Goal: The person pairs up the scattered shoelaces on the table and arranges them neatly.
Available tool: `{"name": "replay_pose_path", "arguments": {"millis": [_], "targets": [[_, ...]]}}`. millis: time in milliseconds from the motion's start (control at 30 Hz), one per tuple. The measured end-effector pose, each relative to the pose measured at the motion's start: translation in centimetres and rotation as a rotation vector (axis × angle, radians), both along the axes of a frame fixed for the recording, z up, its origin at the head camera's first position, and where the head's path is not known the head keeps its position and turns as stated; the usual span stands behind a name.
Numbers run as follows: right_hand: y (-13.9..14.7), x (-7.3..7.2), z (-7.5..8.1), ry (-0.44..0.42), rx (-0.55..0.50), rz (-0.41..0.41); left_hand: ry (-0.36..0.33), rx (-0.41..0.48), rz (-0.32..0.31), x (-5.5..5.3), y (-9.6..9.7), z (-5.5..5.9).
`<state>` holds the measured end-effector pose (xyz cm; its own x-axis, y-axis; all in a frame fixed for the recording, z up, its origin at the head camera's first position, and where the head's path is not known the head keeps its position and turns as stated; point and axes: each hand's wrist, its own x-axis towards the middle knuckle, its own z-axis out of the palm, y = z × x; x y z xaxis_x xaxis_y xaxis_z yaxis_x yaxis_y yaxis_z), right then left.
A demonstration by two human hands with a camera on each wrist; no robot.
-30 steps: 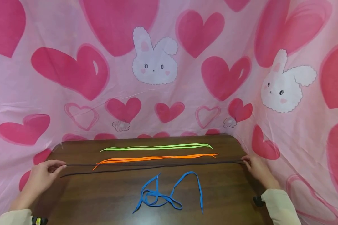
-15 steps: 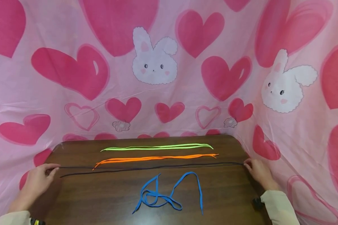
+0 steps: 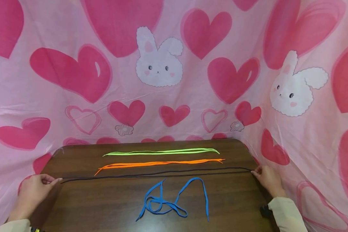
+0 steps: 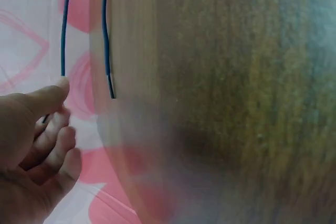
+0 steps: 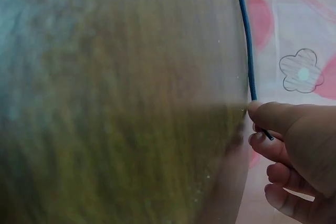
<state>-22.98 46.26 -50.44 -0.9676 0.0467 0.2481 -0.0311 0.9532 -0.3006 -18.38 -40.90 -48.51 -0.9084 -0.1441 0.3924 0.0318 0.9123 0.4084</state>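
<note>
Pinching at nine o'clock of the table point(image 3: 104, 206), the left hand point(image 3: 36, 193) holds one end of the dark lace point(image 3: 119, 176) between thumb and finger, likely because so thin a cord offers little more to grip. The left wrist view shows that hand out past the table's edge, with a second dark end free beside it, held by nothing. From there the dark lace spans nine to three o'clock in two strands, close together towards the left; they run nearly straight, probably because the hands sit so far apart. Whether it is one doubled lace or two, I cannot tell. Towards twelve lies the orange lace point(image 3: 162, 162), and beyond it the green lace point(image 3: 163, 151); both stretch lengthwise, roughly parallel to the dark one, a spacing that seems to let each colour be told apart. Towards six, the blue lace point(image 3: 174, 203) lies in loose loops, untouched by either hand, with nothing drawing it straight. At three o'clock the right hand point(image 3: 269, 182) pinches the dark lace at the table's edge; the right wrist view shows a short tip poking past the fingers, a margin that may help the grip.
</note>
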Motion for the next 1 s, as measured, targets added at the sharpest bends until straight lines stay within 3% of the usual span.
{"name": "replay_pose_path", "arguments": {"millis": [167,333,600,1000], "targets": [[0.1,0.0,-0.2,0.054,0.008,0.012,-0.052,-0.012,-0.052,-0.4,-0.3,-0.7],[0.3,-0.2,-0.5,0.061,0.008,-0.006,-0.160,-0.013,-0.070,-0.4,-0.6,-1.2],[0.2,-0.3,-0.2,0.031,-0.013,-0.044,-0.290,-0.007,-0.038,-0.4,-1.2,-1.7],[0.0,-0.6,0.1,-0.018,-0.060,-0.087,-0.378,0.039,0.019,-1.0,-0.8,-1.6]]}}
